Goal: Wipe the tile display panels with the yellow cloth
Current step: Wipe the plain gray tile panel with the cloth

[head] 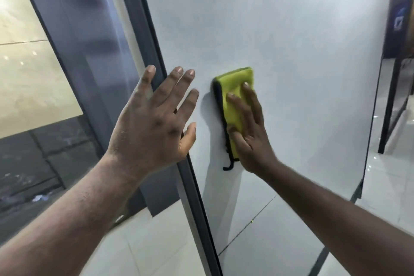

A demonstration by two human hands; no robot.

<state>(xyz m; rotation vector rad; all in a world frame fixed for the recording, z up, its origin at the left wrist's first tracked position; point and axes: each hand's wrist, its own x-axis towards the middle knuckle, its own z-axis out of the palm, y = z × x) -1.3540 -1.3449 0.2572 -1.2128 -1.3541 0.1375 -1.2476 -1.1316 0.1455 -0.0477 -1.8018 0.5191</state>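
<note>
Left hand (154, 123) spread open, empty, at dark frame (190, 190); right hand (251, 136) flat, pressing yellow cloth (235, 87) against grey panel (280, 29)

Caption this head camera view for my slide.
Right hand presses folded yellow cloth on pale grey tile panel; open left hand at its dark frame.

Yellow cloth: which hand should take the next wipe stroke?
Right. The right hand presses the yellow cloth flat on the grey panel; the left hand is bare, fingers spread, by the panel's dark frame.
</note>
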